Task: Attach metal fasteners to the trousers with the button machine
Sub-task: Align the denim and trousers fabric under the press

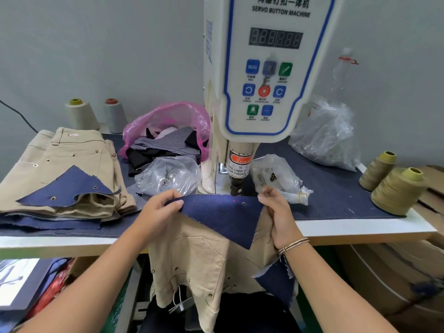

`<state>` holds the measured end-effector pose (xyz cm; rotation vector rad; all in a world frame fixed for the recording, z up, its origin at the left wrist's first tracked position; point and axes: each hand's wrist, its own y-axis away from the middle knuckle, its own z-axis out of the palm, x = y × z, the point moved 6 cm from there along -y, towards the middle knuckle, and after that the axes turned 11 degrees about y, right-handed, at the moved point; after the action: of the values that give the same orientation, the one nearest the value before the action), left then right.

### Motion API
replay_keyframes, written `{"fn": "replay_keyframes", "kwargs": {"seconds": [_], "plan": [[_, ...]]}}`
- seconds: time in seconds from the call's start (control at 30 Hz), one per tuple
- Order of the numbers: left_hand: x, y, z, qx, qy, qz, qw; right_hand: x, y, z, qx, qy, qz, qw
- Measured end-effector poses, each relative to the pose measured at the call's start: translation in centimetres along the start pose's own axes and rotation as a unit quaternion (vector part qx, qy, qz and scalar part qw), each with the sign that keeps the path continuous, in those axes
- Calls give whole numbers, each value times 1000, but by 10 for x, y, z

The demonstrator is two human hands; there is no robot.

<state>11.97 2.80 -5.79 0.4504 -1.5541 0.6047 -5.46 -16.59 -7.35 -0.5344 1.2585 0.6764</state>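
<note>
Both hands held the work under the button machine [264,68]; left hand [161,210] and right hand [278,212] each pinched the navy patch [223,215] over the beige trousers [192,258] at the bench's [360,227] near edge; advisable to keep the cloth taut and fingers away from the punch.

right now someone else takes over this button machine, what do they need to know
Left hand pinches the left edge of the blue denim patch; right hand pinches its right corner.
The patch lies over beige trousers hanging off the table edge, just in front of the machine head.
Done: one metal fastener on this patch; a finished stack sits left.
Left: any further fasteners on this pair.
</note>
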Motion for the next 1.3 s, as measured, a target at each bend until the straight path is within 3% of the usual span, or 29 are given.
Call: {"fn": "replay_keyframes", "kwargs": {"seconds": [0.1, 0.17, 0.23, 0.3, 0.37, 0.4, 0.47, 0.53, 0.6, 0.67, 0.83, 0.93, 1.03, 1.17, 1.3], "plan": [[-2, -4, 16, 67, -109, 77, 989, -1, 5, -9, 47, 13, -4, 999], [-5, -6, 21, 94, -162, 101, 977, -8, 9, -12, 48, 137, -27, 989], [-6, -7, 22, 98, -195, 110, 970, -19, 10, -11, 15, 291, -61, 955], [-8, -7, 20, 99, -202, 106, 969, -34, 7, -15, -7, 359, -90, 929], [-10, -8, 16, 107, -197, 100, 969, -57, -1, -26, 45, 410, -134, 901], [-11, -9, 15, 108, -196, 98, 970, -68, -8, -35, 95, 464, -148, 868], [-11, -9, 14, 102, -198, 95, 970, -83, -26, -44, 167, 631, -146, 744], [-11, -9, 15, 95, -196, 95, 971, -82, -45, -40, 150, 778, -118, 599], [-10, -8, 15, 84, -201, 95, 971, -71, -63, -31, 98, 858, -100, 494], [-11, -9, 16, 73, -210, 92, 971, -62, -77, -24, 72, 896, -96, 427], [-12, -9, 18, 59, -216, 83, 971, -55, -94, -17, 72, 936, -77, 336], [-12, -9, 19, 54, -230, 85, 968, -51, -97, -9, 61, 946, -88, 305], [-11, -9, 19, 55, -230, 88, 968, -49, -97, -4, 55, 947, -96, 301], [-11, -9, 18, 57, -233, 86, 967, -52, -96, -10, 70, 938, -88, 327], [-12, -9, 18, 59, -227, 81, 969, -57, -89, -14, 86, 916, -87, 382]]}}
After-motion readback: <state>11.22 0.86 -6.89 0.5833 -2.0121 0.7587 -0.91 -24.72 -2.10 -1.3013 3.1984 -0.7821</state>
